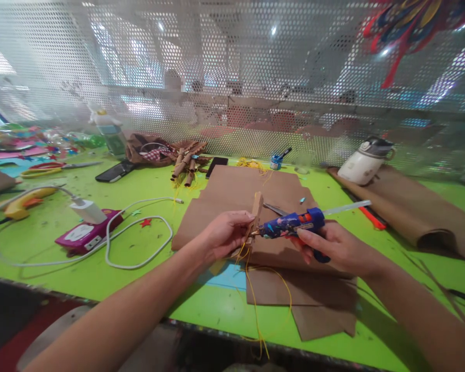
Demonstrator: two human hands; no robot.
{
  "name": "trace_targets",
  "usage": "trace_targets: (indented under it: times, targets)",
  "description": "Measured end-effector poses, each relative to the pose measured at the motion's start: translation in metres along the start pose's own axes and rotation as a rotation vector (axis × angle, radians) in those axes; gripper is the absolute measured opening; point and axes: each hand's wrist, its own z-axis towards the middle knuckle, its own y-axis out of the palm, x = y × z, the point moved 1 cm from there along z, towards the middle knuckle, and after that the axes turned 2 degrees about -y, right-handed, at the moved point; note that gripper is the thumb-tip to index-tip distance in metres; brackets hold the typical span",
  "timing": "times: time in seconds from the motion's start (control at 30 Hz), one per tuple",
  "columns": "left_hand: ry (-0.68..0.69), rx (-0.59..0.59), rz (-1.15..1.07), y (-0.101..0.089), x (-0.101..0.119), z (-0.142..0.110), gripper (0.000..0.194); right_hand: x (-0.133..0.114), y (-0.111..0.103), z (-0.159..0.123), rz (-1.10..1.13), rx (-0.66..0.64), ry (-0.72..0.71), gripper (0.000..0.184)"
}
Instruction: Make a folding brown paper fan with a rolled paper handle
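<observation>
Between the fingers of my left hand (227, 235) is a narrow folded strip of brown paper (257, 204), held tilted upward. Yellow string (251, 289) hangs from the strip's lower end and loops down past the table edge. My right hand (329, 245) is wrapped round the handle of a blue glue gun (290, 223), with a clear glue stick (346, 207) poking out of its back. The gun's nozzle points left, close to the strip; whether it touches I cannot tell. Under both hands lie sheets of brown paper (232, 188). Scissors (274, 208) show partly behind the gun.
A purple power strip (89, 232) with a white charger (88, 211) and cable lies left. Rolled paper tubes (184, 163), a black phone (217, 166) and a blue jar (276, 161) sit at the back. A white bottle (364, 161) stands right, on a brown paper roll (430, 212).
</observation>
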Motion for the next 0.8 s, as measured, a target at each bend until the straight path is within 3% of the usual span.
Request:
trace_targets:
  times: [0.37, 0.6, 0.8]
  targets:
    - [-0.002, -0.021, -0.049, 0.0012, 0.0022, -0.0005, 0.005, -0.0055, 0.0022, -0.0055, -0.053, -0.040, -0.025, 0.041]
    - [-0.005, -0.004, -0.026, 0.0002, 0.0016, -0.0008, 0.006, -0.0022, -0.0024, -0.0030, 0.175, 0.056, -0.030, 0.038]
    - [-0.006, 0.016, -0.011, 0.0028, 0.0028, -0.0022, 0.006, -0.0027, -0.0031, 0.0016, -0.087, 0.096, -0.053, 0.041]
